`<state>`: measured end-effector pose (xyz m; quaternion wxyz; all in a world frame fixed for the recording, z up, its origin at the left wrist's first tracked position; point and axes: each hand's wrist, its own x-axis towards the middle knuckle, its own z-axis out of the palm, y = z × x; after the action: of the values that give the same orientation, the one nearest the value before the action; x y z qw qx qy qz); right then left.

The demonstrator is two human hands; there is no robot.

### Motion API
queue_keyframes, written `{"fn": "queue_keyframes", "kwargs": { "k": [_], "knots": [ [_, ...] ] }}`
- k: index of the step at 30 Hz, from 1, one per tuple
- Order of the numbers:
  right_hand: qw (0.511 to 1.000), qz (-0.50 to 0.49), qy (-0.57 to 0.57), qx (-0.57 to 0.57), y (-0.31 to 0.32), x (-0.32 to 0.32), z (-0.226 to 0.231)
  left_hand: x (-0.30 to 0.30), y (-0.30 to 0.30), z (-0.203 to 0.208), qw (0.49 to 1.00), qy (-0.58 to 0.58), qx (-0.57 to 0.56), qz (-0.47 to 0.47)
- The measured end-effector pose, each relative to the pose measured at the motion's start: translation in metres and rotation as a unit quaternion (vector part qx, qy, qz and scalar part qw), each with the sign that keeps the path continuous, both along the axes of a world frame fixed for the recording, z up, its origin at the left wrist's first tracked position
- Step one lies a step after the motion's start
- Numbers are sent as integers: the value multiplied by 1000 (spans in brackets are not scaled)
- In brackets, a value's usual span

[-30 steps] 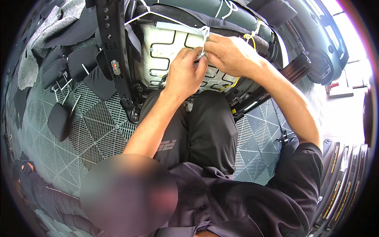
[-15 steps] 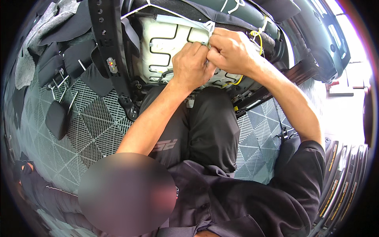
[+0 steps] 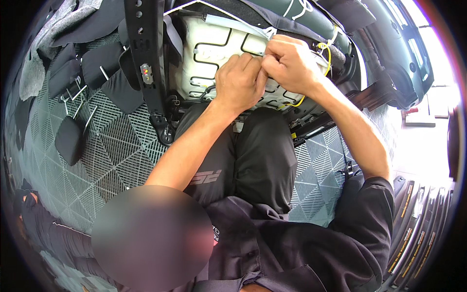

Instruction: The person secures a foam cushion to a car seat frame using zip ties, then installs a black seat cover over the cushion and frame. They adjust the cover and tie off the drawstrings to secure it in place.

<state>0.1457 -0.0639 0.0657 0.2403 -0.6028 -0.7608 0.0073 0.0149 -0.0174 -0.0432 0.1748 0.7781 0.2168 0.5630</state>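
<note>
A car seat's underside (image 3: 204, 39) faces me, with pale padding and black bent spring wires (image 3: 206, 63). Along its far edge runs a grey-white strip (image 3: 228, 22), beside a thin white cord (image 3: 221, 10) bunched into small loops. Just below those loops, my right hand (image 3: 292, 63) is closed, and the cord runs in at its fingers. My left hand (image 3: 241, 80) is closed too, its fingertips against the right hand's; what it holds is hidden. Right of my hands are a yellow cable (image 3: 329, 58) and a whitish tie.
A black perforated metal rail (image 3: 142, 48) rises left of the seat. Headrests (image 3: 69, 143) and seat parts lie on the grey grid-tile floor (image 3: 116, 141) at left. A car door (image 3: 404, 53) stands at right, near stacked dark strips (image 3: 423, 219). Another person's dark sleeve shows lower left.
The view has shifted slightly, so the seat sits further right in it. My two hands remain together at the cord, with the left fingers turned a little.
</note>
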Motion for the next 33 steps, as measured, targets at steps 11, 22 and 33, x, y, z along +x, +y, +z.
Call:
{"fn": "queue_keyframes", "kwargs": {
  "k": [11,22,33],
  "knots": [
    [966,-188,100,-150,-14,-7,13,1,-9,0,989,-39,-137,-41],
    [887,-203,390,-139,-1,-13,-10,4,0,-10,997,-40,-26,-62],
    [875,-195,441,-46,-21,-20,-33,-22,8,13,954,85,-234,-164]
  ]
}}
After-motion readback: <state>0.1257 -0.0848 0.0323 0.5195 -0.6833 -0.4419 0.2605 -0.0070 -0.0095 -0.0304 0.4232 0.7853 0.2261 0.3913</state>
